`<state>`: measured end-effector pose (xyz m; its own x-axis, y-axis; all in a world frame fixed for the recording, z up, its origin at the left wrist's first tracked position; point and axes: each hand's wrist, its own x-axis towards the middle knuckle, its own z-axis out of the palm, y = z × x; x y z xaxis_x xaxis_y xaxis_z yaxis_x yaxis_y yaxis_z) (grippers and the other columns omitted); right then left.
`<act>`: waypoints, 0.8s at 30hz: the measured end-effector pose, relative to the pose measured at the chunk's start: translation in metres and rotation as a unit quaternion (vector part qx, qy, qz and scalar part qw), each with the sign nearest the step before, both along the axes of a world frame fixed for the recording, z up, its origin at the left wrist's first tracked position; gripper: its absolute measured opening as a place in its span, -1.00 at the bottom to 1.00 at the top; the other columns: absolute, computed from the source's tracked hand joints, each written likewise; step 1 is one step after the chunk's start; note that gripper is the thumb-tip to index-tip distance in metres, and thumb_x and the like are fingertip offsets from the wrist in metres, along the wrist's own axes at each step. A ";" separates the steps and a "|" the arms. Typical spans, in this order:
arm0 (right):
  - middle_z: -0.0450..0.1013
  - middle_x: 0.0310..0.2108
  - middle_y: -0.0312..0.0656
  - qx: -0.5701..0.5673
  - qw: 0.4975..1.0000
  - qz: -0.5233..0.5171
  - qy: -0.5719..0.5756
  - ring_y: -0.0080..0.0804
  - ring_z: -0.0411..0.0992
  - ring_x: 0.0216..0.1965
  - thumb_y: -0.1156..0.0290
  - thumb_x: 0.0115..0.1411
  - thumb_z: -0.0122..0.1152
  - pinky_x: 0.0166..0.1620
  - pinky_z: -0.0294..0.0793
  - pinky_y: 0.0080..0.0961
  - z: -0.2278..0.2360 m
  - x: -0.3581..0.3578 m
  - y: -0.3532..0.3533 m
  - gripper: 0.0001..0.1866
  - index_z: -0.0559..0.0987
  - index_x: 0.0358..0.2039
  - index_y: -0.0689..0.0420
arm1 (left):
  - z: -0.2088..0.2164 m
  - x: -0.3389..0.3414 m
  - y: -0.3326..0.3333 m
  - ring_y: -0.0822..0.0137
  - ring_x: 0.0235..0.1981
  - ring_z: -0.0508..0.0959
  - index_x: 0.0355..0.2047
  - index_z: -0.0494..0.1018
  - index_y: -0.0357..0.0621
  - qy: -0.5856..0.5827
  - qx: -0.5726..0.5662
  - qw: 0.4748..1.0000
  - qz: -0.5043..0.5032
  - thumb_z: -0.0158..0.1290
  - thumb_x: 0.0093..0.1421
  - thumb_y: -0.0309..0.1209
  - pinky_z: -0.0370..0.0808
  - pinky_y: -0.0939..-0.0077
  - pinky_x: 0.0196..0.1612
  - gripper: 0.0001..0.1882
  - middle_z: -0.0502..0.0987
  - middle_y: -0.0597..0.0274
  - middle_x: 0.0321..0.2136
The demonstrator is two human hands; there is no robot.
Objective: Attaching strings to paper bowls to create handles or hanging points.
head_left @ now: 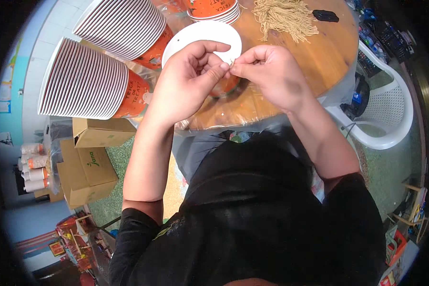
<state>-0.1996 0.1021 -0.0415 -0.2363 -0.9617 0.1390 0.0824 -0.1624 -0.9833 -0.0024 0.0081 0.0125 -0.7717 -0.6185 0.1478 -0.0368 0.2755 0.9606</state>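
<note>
My left hand (189,81) and my right hand (274,76) meet over the near side of an orange paper bucket with a white inside (202,32). Thumb and fingertips of each hand pinch a short bit of tan cord (231,62); most of it is hidden by the fingers. The bucket stands on the round wooden table (267,102), its mouth turned up toward me and its lower wall partly covered by my hands. Beyond my right hand lies a loose pile of tan cords (286,19).
Two long stacks of orange buckets (83,78) (121,28) lie at the left, and more buckets (213,9) stand at the back. A black object (325,16) sits by the cords. Cardboard boxes (88,171) are on the floor at left; a white plastic chair (386,105) is at right.
</note>
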 end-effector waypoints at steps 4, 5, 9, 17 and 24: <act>0.75 -0.31 -0.19 -0.011 0.998 -0.006 0.060 -0.58 0.63 -0.30 0.40 0.33 0.51 -0.20 0.64 -0.50 0.000 -0.003 -0.001 -0.79 0.80 -0.20 0.33 | 0.003 -0.003 -0.004 0.61 -0.29 0.62 0.09 0.62 -0.35 -0.049 -0.020 0.998 0.016 0.18 0.54 -0.50 0.59 0.67 -0.21 -0.79 0.69 0.35 -0.29; 0.75 -0.32 -0.18 -0.016 0.997 -0.016 0.074 -0.58 0.63 -0.31 0.40 0.32 0.52 -0.20 0.64 -0.49 0.000 -0.004 -0.001 -0.79 0.80 -0.19 0.32 | 0.004 -0.004 -0.004 0.61 -0.30 0.62 0.03 0.64 -0.34 -0.067 -0.033 0.997 0.017 0.19 0.54 -0.48 0.60 0.67 -0.22 -0.82 0.69 0.36 -0.30; 0.74 -0.31 -0.21 -0.014 0.997 -0.023 0.073 -0.60 0.63 -0.27 0.42 0.31 0.53 -0.19 0.63 -0.51 0.002 -0.002 0.001 -0.81 0.80 -0.20 0.30 | 0.007 -0.005 -0.004 0.62 -0.30 0.62 -0.06 0.67 -0.32 -0.091 -0.028 0.995 0.027 0.21 0.54 -0.45 0.61 0.67 -0.22 -0.85 0.69 0.38 -0.30; 0.72 -0.16 -0.15 -0.099 0.991 0.000 -0.090 -0.57 0.68 -0.14 0.59 0.34 0.49 -0.07 0.69 -0.59 0.002 0.006 0.008 -0.62 0.64 0.12 0.39 | 0.003 -0.008 -0.007 0.65 -0.30 0.57 -0.08 0.63 -0.30 -0.053 -0.016 0.998 0.015 0.21 0.55 -0.44 0.56 0.67 -0.25 -0.86 0.67 0.42 -0.29; 0.73 -0.06 -0.06 -0.077 0.991 0.011 -0.109 -0.52 0.70 -0.09 0.64 0.41 0.41 0.02 0.71 -0.59 -0.001 0.013 -0.002 -0.71 0.66 0.10 0.42 | 0.003 -0.007 -0.010 0.63 -0.26 0.60 -0.04 0.62 -0.30 -0.045 -0.020 0.999 0.012 0.21 0.54 -0.46 0.60 0.67 -0.19 -0.87 0.67 0.39 -0.24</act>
<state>-0.1862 0.1000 -0.0427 -0.2566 -0.9382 0.2324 0.2955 -0.3051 -0.9053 -0.0098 -0.0022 0.0157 -0.7681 -0.6319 0.1034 -0.1288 0.3107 0.9417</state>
